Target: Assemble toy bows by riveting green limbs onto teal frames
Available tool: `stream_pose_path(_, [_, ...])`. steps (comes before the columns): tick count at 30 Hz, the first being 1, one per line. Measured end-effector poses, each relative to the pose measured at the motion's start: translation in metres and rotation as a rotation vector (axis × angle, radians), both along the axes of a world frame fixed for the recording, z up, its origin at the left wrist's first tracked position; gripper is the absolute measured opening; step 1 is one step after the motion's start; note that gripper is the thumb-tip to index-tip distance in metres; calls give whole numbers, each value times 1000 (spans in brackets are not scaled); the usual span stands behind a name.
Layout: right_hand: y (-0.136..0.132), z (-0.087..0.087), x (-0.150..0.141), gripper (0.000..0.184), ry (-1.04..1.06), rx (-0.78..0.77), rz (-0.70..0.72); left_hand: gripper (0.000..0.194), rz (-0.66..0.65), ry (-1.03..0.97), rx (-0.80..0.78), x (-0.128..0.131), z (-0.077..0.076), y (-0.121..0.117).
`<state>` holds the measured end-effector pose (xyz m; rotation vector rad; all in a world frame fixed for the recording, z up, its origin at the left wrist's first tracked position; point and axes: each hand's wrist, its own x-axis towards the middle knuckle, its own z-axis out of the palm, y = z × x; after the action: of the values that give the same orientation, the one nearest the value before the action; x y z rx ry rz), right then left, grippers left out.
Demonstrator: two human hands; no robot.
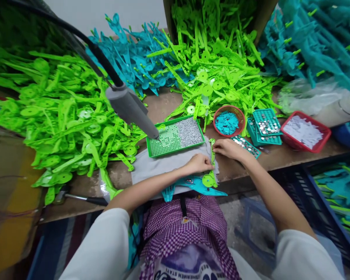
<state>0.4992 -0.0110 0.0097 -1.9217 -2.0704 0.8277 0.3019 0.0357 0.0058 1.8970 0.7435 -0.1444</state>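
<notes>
A long lime-green plastic piece with a round disc end (208,180) lies upright across the grey cloth (142,171), near the table's front edge. My left hand (200,163) has its fingers closed on the lower part of it. Against its upper end my right hand (226,149) pinches with thumb and forefinger. Below my left hand, a blue plastic piece (201,185) reaches over the table edge above my lap. Just ahead stands a green perforated tray (163,146) with small silvery parts (190,131) heaped in its right half.
A grey electric screwdriver (131,107) hangs over the tray. Green pieces (67,128) pile up at left. Right of the tray stand a basket of blue bits (226,123), teal trays of metal discs (266,124) and a red tub of white strips (305,132). A hammer (81,197) lies front left.
</notes>
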Motion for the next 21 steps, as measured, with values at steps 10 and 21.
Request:
stream_pose_path(10, [-1,10,-3,13,-29,-4,6,22,-41,223,29,17,20,6])
stream_pose_path(21, [5,14,-5,12,-68,-43,24,12,178,155,-207,7,8,-10])
